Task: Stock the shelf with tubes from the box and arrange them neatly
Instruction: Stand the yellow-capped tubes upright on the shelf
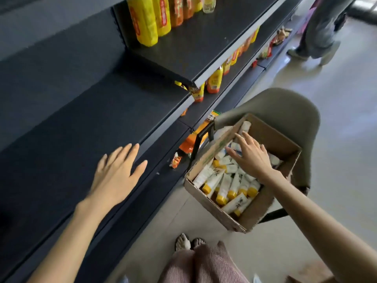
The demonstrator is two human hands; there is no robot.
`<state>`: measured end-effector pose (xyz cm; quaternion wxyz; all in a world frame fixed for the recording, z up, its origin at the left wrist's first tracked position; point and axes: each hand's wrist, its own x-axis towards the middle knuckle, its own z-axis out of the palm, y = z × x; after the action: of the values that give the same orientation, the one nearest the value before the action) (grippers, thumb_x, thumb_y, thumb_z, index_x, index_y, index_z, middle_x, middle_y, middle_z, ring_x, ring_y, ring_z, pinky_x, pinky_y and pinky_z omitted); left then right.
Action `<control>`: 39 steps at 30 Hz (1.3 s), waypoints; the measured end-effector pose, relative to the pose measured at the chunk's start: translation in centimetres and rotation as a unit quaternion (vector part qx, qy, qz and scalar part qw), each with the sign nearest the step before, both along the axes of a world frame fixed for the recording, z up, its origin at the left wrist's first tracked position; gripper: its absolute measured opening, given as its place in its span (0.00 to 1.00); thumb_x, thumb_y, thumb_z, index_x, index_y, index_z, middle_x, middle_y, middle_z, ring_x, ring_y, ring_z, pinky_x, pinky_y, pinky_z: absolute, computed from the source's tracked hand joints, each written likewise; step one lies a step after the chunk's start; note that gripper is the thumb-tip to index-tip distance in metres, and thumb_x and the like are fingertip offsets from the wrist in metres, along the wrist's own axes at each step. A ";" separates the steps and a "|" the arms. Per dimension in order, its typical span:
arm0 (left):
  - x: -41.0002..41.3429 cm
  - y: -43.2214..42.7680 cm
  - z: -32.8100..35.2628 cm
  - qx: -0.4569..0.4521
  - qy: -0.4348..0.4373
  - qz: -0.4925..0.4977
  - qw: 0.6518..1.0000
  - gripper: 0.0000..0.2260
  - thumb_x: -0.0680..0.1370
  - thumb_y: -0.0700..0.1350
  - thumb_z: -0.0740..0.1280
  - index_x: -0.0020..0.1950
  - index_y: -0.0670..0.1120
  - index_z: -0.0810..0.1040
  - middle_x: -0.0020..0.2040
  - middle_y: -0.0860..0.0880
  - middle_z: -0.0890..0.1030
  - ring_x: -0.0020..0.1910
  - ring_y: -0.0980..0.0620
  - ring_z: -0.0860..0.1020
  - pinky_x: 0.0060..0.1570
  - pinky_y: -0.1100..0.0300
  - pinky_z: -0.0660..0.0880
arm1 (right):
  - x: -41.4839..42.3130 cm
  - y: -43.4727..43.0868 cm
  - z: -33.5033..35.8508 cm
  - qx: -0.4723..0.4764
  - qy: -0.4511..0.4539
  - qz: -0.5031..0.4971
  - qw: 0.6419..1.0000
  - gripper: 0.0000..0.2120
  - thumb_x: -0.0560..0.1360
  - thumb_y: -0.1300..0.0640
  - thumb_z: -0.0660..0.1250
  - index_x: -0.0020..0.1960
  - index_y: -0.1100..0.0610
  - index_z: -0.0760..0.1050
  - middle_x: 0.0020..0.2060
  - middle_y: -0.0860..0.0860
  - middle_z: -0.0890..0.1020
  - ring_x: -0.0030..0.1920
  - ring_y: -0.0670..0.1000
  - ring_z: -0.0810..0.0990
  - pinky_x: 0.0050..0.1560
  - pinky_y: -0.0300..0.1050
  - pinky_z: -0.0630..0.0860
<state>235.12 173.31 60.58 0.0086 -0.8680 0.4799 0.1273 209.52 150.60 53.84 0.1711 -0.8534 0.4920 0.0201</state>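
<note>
1. Since the tubes point(224, 186) lie jumbled in the box point(212, 209) at lower right, we'd grab one off the top by its body, not the yellow cap.
2. Our right hand point(251, 158) reaches in palm down, fingers spread, nothing gripped yet.
3. Our left hand point(116, 176) hovers flat over the dark shelf point(61, 123) at left, fingers apart.

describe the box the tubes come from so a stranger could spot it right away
Start at the long dark shelf and look right to the grey-green chair beside it. On the chair rests an open brown cardboard box, the right hand reaching into it; it alone holds white tubes with yellow caps.
</note>
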 end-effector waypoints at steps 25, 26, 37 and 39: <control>-2.8 -12.6 -13.7 0.070 0.091 -0.079 0.990 0.29 0.79 0.61 0.46 0.78 0.52 0.51 0.78 0.53 0.57 0.76 0.54 0.54 0.73 0.50 0.51 | 1.8 -0.6 -23.2 0.305 -0.026 -0.213 0.928 0.42 0.75 0.41 0.64 0.77 0.57 0.45 0.74 0.61 0.58 0.71 0.60 0.65 0.65 0.55 0.68; -2.9 -12.8 -14.0 0.069 0.093 -0.079 0.990 0.29 0.79 0.62 0.46 0.78 0.52 0.51 0.78 0.53 0.57 0.76 0.54 0.54 0.73 0.51 0.51 | 2.2 -0.7 -24.0 0.325 -0.050 -0.242 0.913 0.42 0.76 0.44 0.65 0.77 0.60 0.45 0.74 0.61 0.58 0.71 0.60 0.64 0.67 0.54 0.66; -4.6 -12.7 -16.7 0.074 0.135 -0.064 0.986 0.29 0.79 0.61 0.46 0.78 0.54 0.48 0.78 0.56 0.55 0.76 0.56 0.52 0.73 0.54 0.51 | 5.1 -1.1 -28.4 0.289 -0.076 -0.423 0.855 0.29 0.76 0.52 0.67 0.70 0.61 0.60 0.66 0.60 0.70 0.65 0.61 0.71 0.64 0.55 0.71; -4.9 -12.6 -17.1 0.070 0.145 -0.061 0.985 0.29 0.78 0.62 0.46 0.78 0.54 0.48 0.78 0.56 0.55 0.76 0.57 0.52 0.73 0.55 0.50 | 5.3 -2.0 -28.7 0.291 -0.093 -0.459 0.834 0.23 0.77 0.53 0.65 0.67 0.62 0.63 0.64 0.60 0.72 0.64 0.61 0.72 0.63 0.54 0.72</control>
<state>230.25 160.67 43.52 0.0072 -0.8067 0.5182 0.2839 214.79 148.61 25.15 0.4463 -0.4385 0.7801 0.0024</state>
